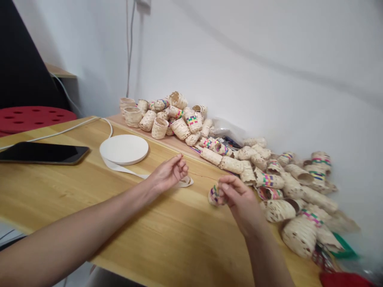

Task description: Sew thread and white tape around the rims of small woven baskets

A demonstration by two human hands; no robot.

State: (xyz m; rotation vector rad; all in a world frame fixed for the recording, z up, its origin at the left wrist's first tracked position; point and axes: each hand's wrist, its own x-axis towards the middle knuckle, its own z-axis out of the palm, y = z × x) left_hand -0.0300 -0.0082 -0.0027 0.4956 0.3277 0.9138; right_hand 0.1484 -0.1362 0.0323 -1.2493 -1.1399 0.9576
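Observation:
My left hand (172, 172) is pinched at the fingertips above the wooden table. A thin reddish thread (205, 176) stretches from near these fingertips across to my right hand (239, 197). Between the thumb and fingers of my right hand is a small woven basket (213, 195), pale with purple, green and pink bands; the fingers cover part of it. Behind my left wrist lies a roll of white ribbon (124, 149), its loose end (187, 182) running under and past my left hand.
Many woven baskets (181, 128) are heaped along the wall, reaching round to the right side (299, 235). A dark phone (44, 153) and a white cable (66, 130) lie on the left of the table (167, 239). A red stool (36, 118) stands beyond.

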